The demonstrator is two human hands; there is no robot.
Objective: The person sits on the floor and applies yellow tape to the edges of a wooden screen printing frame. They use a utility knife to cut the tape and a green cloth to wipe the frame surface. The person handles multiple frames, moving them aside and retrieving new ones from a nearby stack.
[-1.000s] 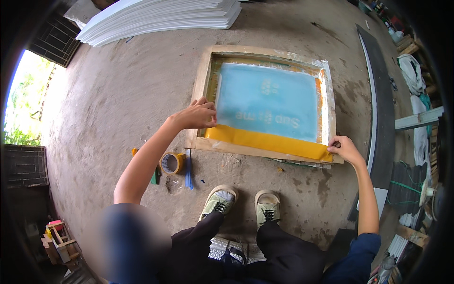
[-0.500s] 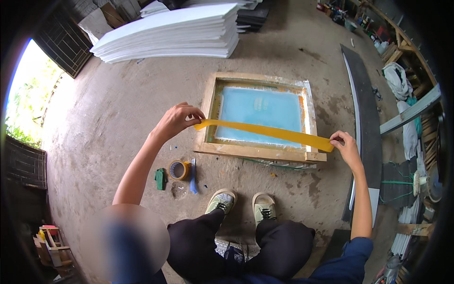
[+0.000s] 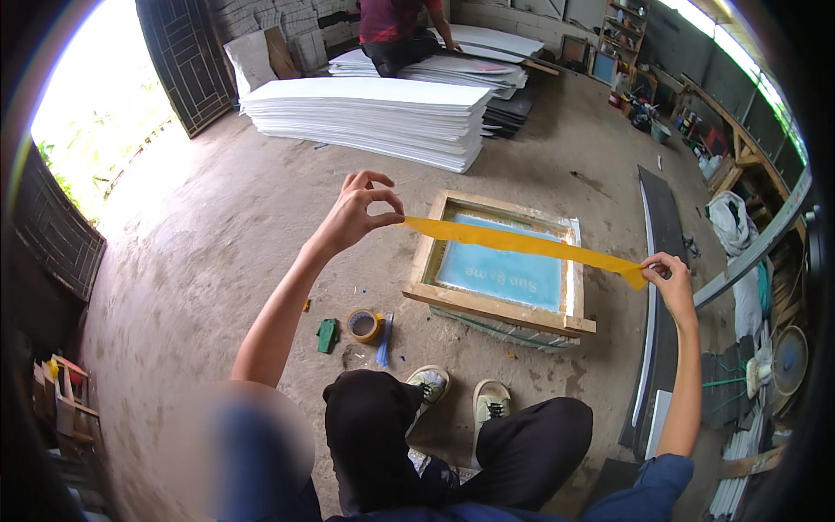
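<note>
Between my fingers (image 3: 385, 220), the yellow strip (image 3: 522, 244) looks like smooth plastic. Below them, the frame (image 3: 496, 310) is matt wood, paint-smeared at its right; its blue mesh (image 3: 487, 270) looks smooth. Further down, the floor (image 3: 200, 287) is rough, matt concrete.

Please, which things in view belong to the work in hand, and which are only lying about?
In the work:
Long yellow tape strip, pinched by left hand and right hand
Rectangular wooden frame with blue panel, behind the strip
Probably the round yellow tape roll, similar in colour

Apparently lying about:
Small green piece
Thin blue strip
Stack of flat white sheets
</note>
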